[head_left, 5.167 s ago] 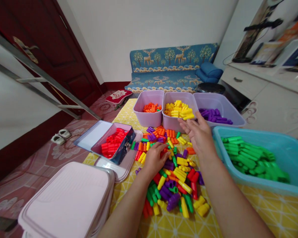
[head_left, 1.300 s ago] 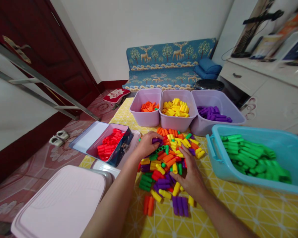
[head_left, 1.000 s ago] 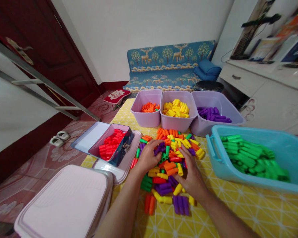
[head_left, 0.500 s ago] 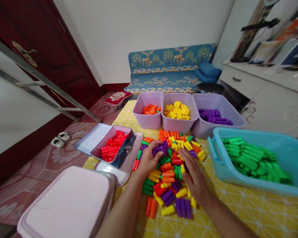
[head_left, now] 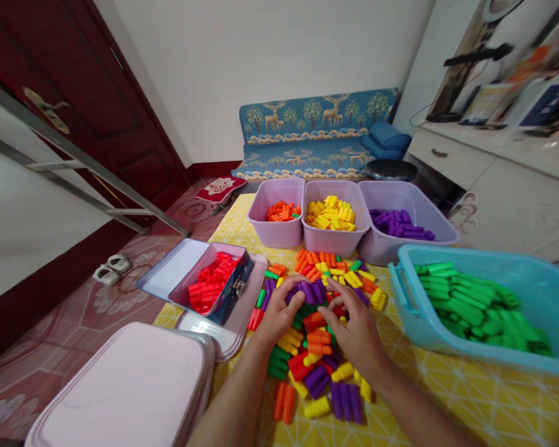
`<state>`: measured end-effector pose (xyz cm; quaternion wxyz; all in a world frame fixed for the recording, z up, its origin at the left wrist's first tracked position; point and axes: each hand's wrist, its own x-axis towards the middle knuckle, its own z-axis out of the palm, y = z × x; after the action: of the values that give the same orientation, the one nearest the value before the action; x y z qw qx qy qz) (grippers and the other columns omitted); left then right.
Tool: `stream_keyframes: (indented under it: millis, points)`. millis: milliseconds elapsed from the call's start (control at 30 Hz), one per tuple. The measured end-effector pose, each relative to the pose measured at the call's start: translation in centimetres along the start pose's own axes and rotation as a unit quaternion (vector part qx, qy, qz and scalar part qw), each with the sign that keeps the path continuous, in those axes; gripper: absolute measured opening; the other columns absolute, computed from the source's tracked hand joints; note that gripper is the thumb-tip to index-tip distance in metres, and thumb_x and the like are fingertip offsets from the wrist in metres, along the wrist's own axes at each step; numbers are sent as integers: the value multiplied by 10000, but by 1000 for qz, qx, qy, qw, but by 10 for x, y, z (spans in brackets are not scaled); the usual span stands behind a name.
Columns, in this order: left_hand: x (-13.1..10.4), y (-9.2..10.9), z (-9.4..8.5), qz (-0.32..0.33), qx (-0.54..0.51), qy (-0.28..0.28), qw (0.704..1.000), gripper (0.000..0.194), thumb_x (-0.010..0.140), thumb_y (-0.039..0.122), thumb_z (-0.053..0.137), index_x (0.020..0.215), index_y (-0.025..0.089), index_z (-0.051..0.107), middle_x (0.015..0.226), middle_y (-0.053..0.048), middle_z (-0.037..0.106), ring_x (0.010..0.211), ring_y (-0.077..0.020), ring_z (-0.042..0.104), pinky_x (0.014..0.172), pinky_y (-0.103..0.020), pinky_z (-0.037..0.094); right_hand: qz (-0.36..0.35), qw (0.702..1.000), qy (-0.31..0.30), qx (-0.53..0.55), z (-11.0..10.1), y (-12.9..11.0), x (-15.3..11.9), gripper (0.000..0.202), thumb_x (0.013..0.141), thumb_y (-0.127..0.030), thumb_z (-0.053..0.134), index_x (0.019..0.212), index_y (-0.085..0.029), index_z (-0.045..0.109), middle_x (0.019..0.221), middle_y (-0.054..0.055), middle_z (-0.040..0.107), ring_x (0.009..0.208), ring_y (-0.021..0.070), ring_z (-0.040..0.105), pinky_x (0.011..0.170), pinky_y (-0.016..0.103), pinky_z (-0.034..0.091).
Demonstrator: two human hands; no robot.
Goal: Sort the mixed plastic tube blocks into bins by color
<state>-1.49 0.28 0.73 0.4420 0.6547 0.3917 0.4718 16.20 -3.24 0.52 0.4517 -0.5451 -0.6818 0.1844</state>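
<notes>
A mixed pile of plastic finger-shaped blocks lies on the yellow patterned tablecloth (head_left: 428, 397), in orange (head_left: 319, 341), yellow (head_left: 317, 408), green (head_left: 278, 362), red (head_left: 300, 366) and purple (head_left: 346, 401). Over the far half of the pile, my left hand (head_left: 282, 310) is closed on purple blocks (head_left: 313, 292), thumb on the near side. Close to their right end is my right hand (head_left: 354, 323), with thumb and fingers apart and nothing clearly held. Its fingertips hover by the purple blocks; whether they touch is unclear.
Lilac bins hold orange (head_left: 282, 212), yellow (head_left: 331, 214) and purple (head_left: 400, 225) blocks behind the pile. A blue tub (head_left: 475, 257) of green blocks stands right. An open tin (head_left: 235, 292) with red blocks sits left on a lid (head_left: 254, 310). Stacked lids (head_left: 116, 385) lie front left.
My right hand has moved left and up, toward the purple blocks in my left hand. The left hand keeps its hold and has shifted slightly. The view has tilted a little.
</notes>
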Motion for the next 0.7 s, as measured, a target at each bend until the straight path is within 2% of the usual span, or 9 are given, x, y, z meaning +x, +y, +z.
stream_keyframes:
  millis: [67, 133, 267, 333, 400, 500, 600, 667, 700]
  points:
    - [-1, -2, -1, -6, -7, 7, 1000, 344, 901, 440, 520, 1100, 176, 615, 1104, -77, 639, 1036, -225, 577, 927, -318, 427, 65, 996, -14, 62, 3, -4, 7, 440, 852, -283, 583, 1277, -190, 522, 1068, 98, 665, 681, 161, 620, 683, 337, 524]
    - [-1, -3, -1, -11, -18, 5, 1000, 332, 903, 426, 525, 1107, 179, 611, 1102, -75, 642, 1031, -222, 578, 922, -319, 429, 104, 989, -23, 100, 5, -5, 13, 436, 831, -294, 595, 1250, -182, 548, 1040, 90, 665, 638, 141, 598, 623, 301, 501]
    - [-1, -5, 0, -14, -32, -11, 999, 307, 903, 397, 539, 1117, 189, 610, 1095, -63, 646, 1026, -209, 579, 914, -308, 431, 141, 982, -59, 112, 3, -1, 19, 480, 784, -312, 617, 1241, -175, 558, 822, 30, 662, 554, 123, 544, 533, 258, 439]
    - [-1, -5, 2, -18, -32, -16, 999, 301, 902, 390, 543, 1118, 191, 613, 1080, -56, 651, 1013, -200, 583, 900, -296, 435, 149, 981, -85, 92, 0, 1, 21, 425, 754, -299, 632, 1163, -186, 597, 687, -16, 626, 506, 117, 509, 498, 244, 405]
    - [-1, -5, 3, -25, -22, -15, 999, 293, 898, 388, 551, 1098, 187, 626, 1048, -52, 662, 981, -191, 592, 878, -287, 441, 154, 980, -96, 78, -3, 3, 21, 340, 703, -278, 667, 1031, -196, 622, 656, -32, 617, 498, 115, 506, 490, 239, 398]
    - [0, -7, 4, -42, 1, 2, 999, 276, 885, 392, 570, 1034, 176, 656, 977, -45, 682, 916, -181, 606, 839, -278, 449, 162, 979, -83, 94, -10, 2, 21, 249, 664, -256, 687, 889, -199, 597, 735, -13, 652, 603, 144, 585, 567, 257, 462]
    - [1, -8, 4, -52, 16, 14, 998, 261, 875, 389, 584, 999, 177, 672, 944, -39, 695, 891, -178, 614, 819, -272, 454, 183, 963, -107, 169, -20, 0, 25, 222, 683, -275, 690, 865, -196, 591, 794, 13, 677, 724, 182, 644, 653, 289, 510]
    - [2, -8, 5, -51, 25, 10, 998, 246, 872, 379, 590, 986, 179, 679, 944, -36, 701, 897, -178, 618, 826, -271, 454, 207, 945, -131, 215, -29, -4, 31, 256, 675, -303, 726, 865, -190, 598, 774, 20, 685, 714, 193, 655, 635, 295, 521]
    - [2, -8, 5, -49, 28, 6, 998, 239, 871, 373, 592, 980, 180, 682, 945, -35, 704, 899, -178, 621, 828, -270, 455, 219, 940, -122, 233, -34, -6, 36, 274, 670, -320, 744, 865, -188, 604, 756, 20, 685, 698, 194, 657, 619, 294, 522]
